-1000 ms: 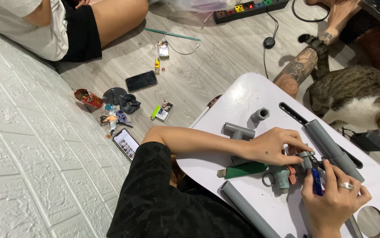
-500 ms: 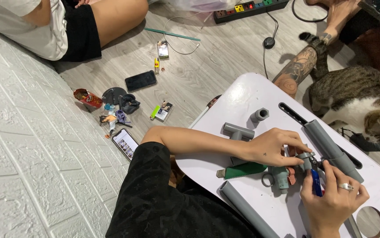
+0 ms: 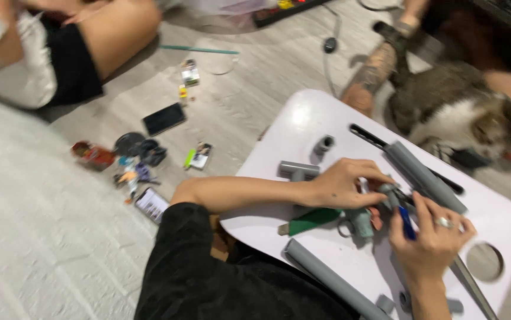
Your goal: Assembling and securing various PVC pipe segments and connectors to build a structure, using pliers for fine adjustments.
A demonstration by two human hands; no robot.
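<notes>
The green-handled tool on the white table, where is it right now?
The green-handled tool lies on the white table near its front edge, just below the left hand.

White rounded lap table (image 3: pixel 303 127) on the grey plank floor (image 3: pixel 249 83). On it: short grey pipe fitting (image 3: pixel 324 144) at the far side, long grey plastic pipe (image 3: pixel 424 176) right, second grey pipe (image 3: pixel 332 280) at the near edge. Left hand (image 3: pixel 344 182) and right hand (image 3: pixel 430 240) meet between them. Black smartphone (image 3: pixel 164 118) lies on the floor, left of the table.

Cat (image 3: pixel 463 118) beside white table (image 3: pixel 303 127); phone (image 3: pixel 164 118), green-handled tool (image 3: pixel 311 219), grey pipe (image 3: pixel 424 176).
</notes>
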